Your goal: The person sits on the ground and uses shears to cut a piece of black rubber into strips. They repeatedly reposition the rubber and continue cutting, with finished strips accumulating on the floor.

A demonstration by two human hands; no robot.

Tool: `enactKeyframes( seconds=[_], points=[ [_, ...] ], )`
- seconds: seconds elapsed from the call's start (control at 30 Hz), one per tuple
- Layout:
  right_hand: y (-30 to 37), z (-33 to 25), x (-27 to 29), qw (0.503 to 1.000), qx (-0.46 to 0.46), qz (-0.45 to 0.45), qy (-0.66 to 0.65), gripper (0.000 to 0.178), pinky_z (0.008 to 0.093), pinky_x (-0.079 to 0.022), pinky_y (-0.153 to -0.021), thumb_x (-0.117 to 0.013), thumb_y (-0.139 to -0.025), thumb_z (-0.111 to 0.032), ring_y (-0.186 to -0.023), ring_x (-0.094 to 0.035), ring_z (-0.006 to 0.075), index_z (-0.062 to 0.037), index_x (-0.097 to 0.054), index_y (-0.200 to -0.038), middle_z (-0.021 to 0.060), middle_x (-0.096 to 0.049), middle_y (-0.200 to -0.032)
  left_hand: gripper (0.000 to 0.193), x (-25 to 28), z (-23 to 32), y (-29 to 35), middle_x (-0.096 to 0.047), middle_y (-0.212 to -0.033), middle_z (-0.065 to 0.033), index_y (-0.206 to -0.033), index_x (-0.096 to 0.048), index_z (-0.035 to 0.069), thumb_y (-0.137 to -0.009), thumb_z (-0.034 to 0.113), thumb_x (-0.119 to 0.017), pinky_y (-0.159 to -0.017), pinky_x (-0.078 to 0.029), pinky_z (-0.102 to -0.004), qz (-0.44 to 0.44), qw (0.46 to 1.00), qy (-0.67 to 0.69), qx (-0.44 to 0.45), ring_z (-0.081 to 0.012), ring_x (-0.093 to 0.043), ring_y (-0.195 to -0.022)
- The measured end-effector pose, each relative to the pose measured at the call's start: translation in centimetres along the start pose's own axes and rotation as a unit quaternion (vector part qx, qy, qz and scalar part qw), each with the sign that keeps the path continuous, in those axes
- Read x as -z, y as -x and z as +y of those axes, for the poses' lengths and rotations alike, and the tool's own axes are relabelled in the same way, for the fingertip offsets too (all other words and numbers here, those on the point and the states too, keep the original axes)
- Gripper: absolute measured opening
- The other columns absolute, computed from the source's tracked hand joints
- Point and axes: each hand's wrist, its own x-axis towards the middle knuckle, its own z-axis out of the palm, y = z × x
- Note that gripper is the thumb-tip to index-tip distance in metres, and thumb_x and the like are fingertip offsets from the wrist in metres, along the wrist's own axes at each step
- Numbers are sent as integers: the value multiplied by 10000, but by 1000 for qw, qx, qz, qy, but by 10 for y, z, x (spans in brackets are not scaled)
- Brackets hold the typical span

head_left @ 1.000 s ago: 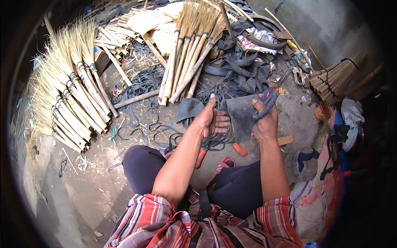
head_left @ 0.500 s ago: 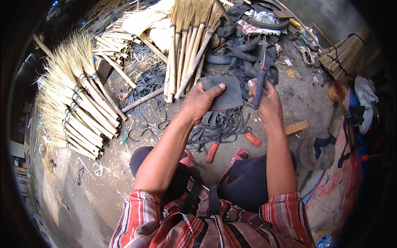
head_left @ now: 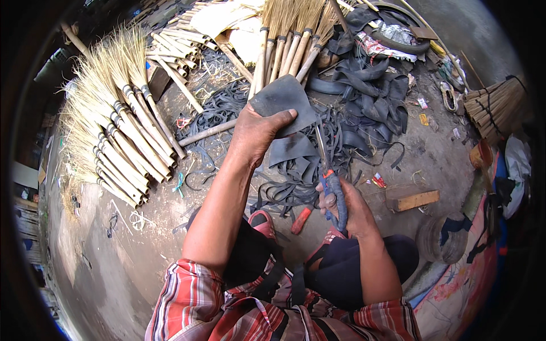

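My left hand (head_left: 253, 133) is closed on a dark grey sheet of rubber (head_left: 287, 102), thumb on top, and holds it up tilted. Another dark rubber piece (head_left: 293, 152) shows just below it; whether the two touch I cannot tell. In my right hand (head_left: 354, 207) are scissors (head_left: 334, 196) with orange and blue-grey wrapped handles. Their metal blades point up and away, the tips by the near right corner of the sheet. Beneath lies a heap of thin black rubber strips (head_left: 284, 190).
Grass brooms with bamboo handles (head_left: 122, 150) lie in a row at left, and more brooms (head_left: 290, 48) stand at the back. Black rubber scraps (head_left: 369, 94) and a tyre (head_left: 398, 48) lie beyond. A wooden block (head_left: 418, 200) and a wire coil (head_left: 441, 238) are at right.
My left hand has raised and tilted the rubber sheet. My right hand has come down and nearer to me, bringing the scissors' tips to the sheet's edge. The view has shifted somewhat.
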Motion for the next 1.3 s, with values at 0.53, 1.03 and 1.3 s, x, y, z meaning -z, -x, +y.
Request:
enactKeyframes(
  seconds=[0.53,1.03,1.3],
  points=[
    [-1,-17,2,998,-5,-27,60,306,210,-478,-676,-722,-900,-41,-831,-589,67,-1,-598,-1176,21,-608,-937,353,-13,-2,7,-758,-1046,-75,-1229,-689,-18,-885,-2,-766,-852,-597,-294,-46,997,-57,29,-148,-722,-883],
    [0,-14,-13,986,59,82,131,233,185,-427,-542,-749,-952,-228,-618,-522,20,-50,-660,-1073,-46,-570,-773,417,-22,-2,15,-747,-1125,-57,-1312,-656,-7,-901,-14,-729,-878,-588,-291,-105,992,-50,57,-135,-710,-959],
    [-8,-11,-19,976,81,99,175,332,199,-408,-534,-788,-945,-347,-642,-519,28,-55,-661,-1040,-48,-555,-778,441,-24,-1,17,-744,-1111,-50,-1332,-641,5,-904,9,-746,-860,-592,-289,-84,992,-27,87,-125,-705,-938]
  ],
)
